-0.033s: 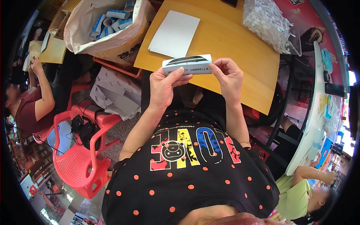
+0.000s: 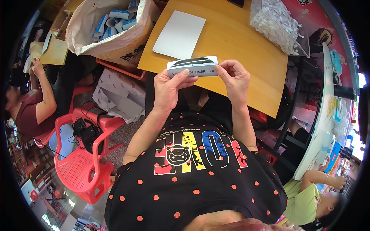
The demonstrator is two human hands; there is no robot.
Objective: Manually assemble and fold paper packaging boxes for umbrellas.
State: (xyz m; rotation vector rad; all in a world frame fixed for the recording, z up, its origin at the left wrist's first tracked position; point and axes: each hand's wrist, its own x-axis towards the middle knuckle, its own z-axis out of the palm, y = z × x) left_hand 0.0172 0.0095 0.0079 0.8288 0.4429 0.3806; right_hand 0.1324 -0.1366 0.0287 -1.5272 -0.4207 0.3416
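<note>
A printed paper sleeve [image 2: 202,72], light grey-blue with a dark umbrella picture along its top, is curled into a flattened tube above the table's near edge. My left hand [image 2: 167,89] grips its left end, thumb across the front and fingers behind. At the right end, my right hand [image 2: 236,79] pinches the paper between thumb and fingers. Just beyond the sleeve, a stack of white sheets [image 2: 180,34] lies on the yellow wooden table [image 2: 239,50]. The inside of the sleeve is hidden from view.
Left of the table stands a large white sack [image 2: 86,48] holding several blue-and-white paper tubes [image 2: 120,14]. A clear bin of white strips [image 2: 273,25] sits at the table's far right. A red plastic chair [image 2: 79,173] stands at left. Other people sit at both sides.
</note>
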